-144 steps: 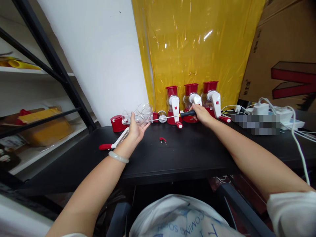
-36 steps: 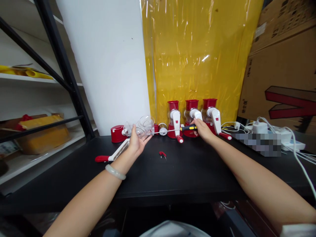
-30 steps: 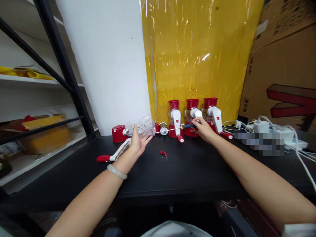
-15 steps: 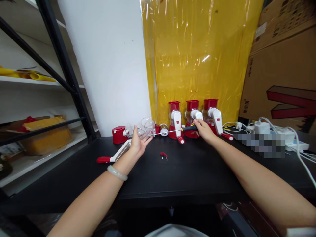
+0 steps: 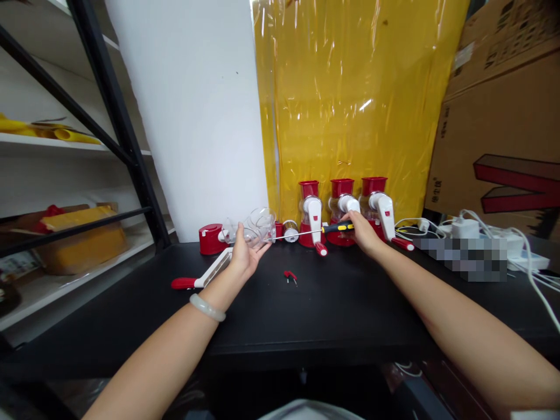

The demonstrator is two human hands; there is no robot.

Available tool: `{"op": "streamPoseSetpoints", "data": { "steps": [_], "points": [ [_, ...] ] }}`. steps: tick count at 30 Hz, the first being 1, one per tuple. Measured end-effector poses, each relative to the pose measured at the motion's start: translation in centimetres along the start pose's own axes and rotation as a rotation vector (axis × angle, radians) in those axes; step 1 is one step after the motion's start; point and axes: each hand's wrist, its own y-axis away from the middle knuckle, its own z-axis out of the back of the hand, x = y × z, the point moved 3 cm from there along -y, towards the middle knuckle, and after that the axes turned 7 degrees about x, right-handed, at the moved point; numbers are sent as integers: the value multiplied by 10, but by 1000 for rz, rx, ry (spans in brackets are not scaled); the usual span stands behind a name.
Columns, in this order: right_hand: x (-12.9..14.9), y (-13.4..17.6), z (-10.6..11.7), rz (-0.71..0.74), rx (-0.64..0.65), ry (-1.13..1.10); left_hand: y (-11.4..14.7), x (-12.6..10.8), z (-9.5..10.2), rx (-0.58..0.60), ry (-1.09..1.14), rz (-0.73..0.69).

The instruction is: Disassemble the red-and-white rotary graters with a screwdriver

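My left hand (image 5: 247,255) is closed round a clear plastic grater housing (image 5: 261,221), held on its side above the black table. In my right hand (image 5: 364,232) is a screwdriver (image 5: 336,227) with a yellow and black handle, gripped at the handle's end. Its long shaft points left and its tip meets the right edge of the clear housing; the exact contact is hard to make out. Left of the housing stands a red base part (image 5: 211,239). A white crank handle with a red grip (image 5: 186,283) lies partly behind my left wrist.
Three red and white rotary graters (image 5: 310,188) stand along the back. A metal drum (image 5: 290,231) lies beside them. Small red parts (image 5: 289,275) lie on the black table (image 5: 306,315). White cables and plugs (image 5: 466,226) crowd the right, before a large cardboard box (image 5: 503,128).
The screwdriver's handle has turned, showing more yellow, and my right hand's fingers have shifted back on its end. My left hand and the clear housing stay in place.
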Motion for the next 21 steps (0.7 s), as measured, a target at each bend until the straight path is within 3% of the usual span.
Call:
{"op": "streamPoseSetpoints", "data": {
  "steps": [5, 13, 21],
  "points": [
    [-2, 1, 0, -33, -6, 80, 1, -2, 0, -6, 2, -2],
    [10, 5, -9, -61, -12, -282, 2, -2, -1, 8, -4, 2],
    [2, 4, -4, -44, 38, 104, 2, -3, -1, 2, 17, -9]
  ]
}}
